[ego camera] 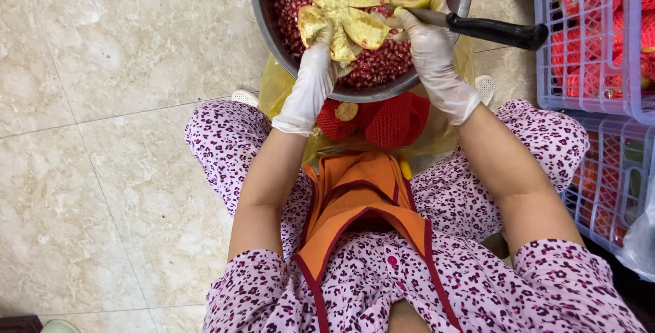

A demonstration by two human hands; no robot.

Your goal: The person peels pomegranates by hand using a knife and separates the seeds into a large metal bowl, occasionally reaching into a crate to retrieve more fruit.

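An opened pomegranate husk (344, 5), pale yellow inside, hangs over a large metal bowl (263, 5) filled with dark red seeds (389, 63). My left hand (315, 67), in a white glove, grips the husk's lower left piece. My right hand (428, 39), also gloved, holds the husk's right side together with a black-handled knife (495, 31) whose blade points left toward the husk.
A yellow plastic bag (276, 87) with red mesh netting (392, 120) lies below the bowl, between my knees. Pale purple plastic crates (590, 46) of red-netted fruit stand at the right. Beige tiled floor (116, 135) spreads to the left. An orange apron covers my lap.
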